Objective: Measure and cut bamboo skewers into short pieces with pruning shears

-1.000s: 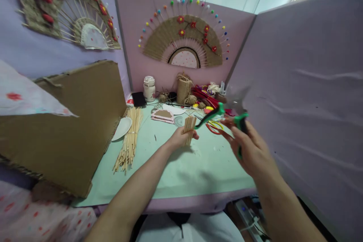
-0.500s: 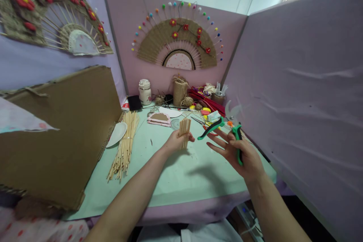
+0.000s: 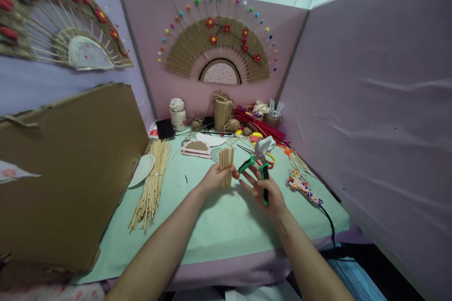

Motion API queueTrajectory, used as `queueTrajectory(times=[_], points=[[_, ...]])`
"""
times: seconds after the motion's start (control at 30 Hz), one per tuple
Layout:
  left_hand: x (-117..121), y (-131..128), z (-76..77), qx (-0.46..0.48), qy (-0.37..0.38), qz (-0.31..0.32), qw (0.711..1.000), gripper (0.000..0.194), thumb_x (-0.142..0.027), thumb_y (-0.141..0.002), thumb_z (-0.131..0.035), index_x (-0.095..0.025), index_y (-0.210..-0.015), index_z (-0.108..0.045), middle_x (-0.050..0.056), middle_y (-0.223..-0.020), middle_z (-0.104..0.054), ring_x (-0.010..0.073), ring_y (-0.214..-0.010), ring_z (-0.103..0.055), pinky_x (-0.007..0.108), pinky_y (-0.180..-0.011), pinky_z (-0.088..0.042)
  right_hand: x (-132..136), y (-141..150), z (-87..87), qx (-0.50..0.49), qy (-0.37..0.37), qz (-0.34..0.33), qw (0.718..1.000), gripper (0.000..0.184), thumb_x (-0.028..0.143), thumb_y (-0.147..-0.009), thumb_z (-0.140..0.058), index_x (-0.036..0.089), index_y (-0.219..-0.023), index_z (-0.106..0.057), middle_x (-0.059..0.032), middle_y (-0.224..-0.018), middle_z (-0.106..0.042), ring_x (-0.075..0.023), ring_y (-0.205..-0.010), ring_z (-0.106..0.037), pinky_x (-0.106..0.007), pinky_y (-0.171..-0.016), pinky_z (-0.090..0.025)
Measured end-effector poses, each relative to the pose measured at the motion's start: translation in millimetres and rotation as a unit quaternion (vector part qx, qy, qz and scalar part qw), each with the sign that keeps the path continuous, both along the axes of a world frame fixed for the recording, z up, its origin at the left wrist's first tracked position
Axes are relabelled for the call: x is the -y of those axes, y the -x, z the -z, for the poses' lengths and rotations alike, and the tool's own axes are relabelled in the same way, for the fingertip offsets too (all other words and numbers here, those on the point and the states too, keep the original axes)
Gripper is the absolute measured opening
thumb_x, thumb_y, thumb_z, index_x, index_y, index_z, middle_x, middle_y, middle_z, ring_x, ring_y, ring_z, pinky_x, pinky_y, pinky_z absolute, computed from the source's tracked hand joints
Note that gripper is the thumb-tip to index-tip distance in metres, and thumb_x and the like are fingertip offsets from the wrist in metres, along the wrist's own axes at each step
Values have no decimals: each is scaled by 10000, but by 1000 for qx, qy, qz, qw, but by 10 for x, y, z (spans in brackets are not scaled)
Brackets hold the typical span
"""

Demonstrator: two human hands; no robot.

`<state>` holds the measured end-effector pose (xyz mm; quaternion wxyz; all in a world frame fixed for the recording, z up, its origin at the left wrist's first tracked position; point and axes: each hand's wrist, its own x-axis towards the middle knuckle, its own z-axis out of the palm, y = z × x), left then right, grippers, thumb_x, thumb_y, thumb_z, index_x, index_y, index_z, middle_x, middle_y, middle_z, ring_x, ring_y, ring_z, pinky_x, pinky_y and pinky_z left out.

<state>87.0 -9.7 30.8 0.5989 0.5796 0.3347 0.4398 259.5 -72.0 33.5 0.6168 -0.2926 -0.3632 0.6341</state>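
Note:
My left hand (image 3: 216, 177) is closed around a short bundle of thin wooden sticks (image 3: 226, 157), held upright above the table. In my right hand (image 3: 270, 195) are pruning shears (image 3: 262, 154) with green and black handles. Their handles are spread and the metal blades point up and stand apart. The thumb rests on one handle while the fingers stretch toward the other. The shears are just right of the bundle, not touching it as far as I can see. A larger bundle of long sticks (image 3: 151, 188) lies on the table at the left.
A patterned glue gun (image 3: 303, 187) lies at the right, its cord over the edge. Scissors (image 3: 270, 161), twine (image 3: 222, 112), a white jar (image 3: 177, 115) and red strips (image 3: 263, 124) are at the back. Cardboard (image 3: 70, 164) stands left; a decorated fan (image 3: 219, 51) hangs ahead.
My right hand has brought the pruning shears left, close to the stick bundle. The glue gun has come into sight. The view has shifted slightly; my left hand still holds the bundle.

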Motion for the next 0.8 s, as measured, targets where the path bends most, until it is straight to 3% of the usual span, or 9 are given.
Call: queueTrajectory(times=[0.1, 0.17, 0.23, 0.4, 0.63, 0.8], points=[[-9, 7, -6, 6, 16, -13, 1000, 332, -461, -734, -676, -136, -793, -634, 82, -760, -705, 194, -696, -661, 376, -751, -519, -66, 27, 62, -20, 2, -5, 1000, 46, 196, -660, -569, 239, -677, -572, -18, -1236, -651, -313, -1228, -541, -513, -1015, -390], [-6, 6, -17, 4, 18, -21, 1000, 339, -464, -724, -683, -135, -787, -636, 89, -766, -712, 195, -690, -663, 381, -752, -526, -85, 48, 102, -26, 2, -5, 1000, 67, 189, -660, -577, 232, -628, -538, -12, -1230, -652, -301, -1226, -541, -510, -1030, -375], [4, 3, -31, 3, 20, -30, 999, 337, -464, -720, -688, -137, -785, -641, 91, -767, -717, 200, -704, -667, 390, -769, -530, -91, 71, 128, -33, -6, -4, 999, 76, 180, -672, -580, 248, -706, -579, -6, -1248, -640, -287, -1226, -540, -518, -1048, -363], [45, -7, -59, -8, 20, -22, 1000, 340, -467, -724, -686, -137, -798, -653, 92, -763, -722, 211, -724, -675, 409, -797, -534, -113, 117, 142, -30, -21, 11, 999, 316, 190, -678, -581, 285, -975, -627, -25, -1199, -662, -281, -1194, -558, -534, -1050, -388], [78, -6, -82, -41, -19, -13, 999, 318, -474, -754, -655, -159, -786, -680, 89, -791, -728, 230, -816, -672, 407, -856, -513, -189, 182, 118, -13, -10, -37, 999, 521, 126, -568, -584, 285, -1061, -636, -23, -1091, -684, -278, -1159, -582, -490, -1054, -402], [96, 13, -91, -56, -31, -17, 998, 306, -464, -773, -646, -165, -785, -706, 93, -854, -731, 240, -882, -665, 414, -900, -491, -243, 129, 139, 15, 0, -25, 1000, 536, 128, -535, -564, 248, -1052, -644, -42, -1178, -669, -314, -1160, -585, -509, -1062, -373]])
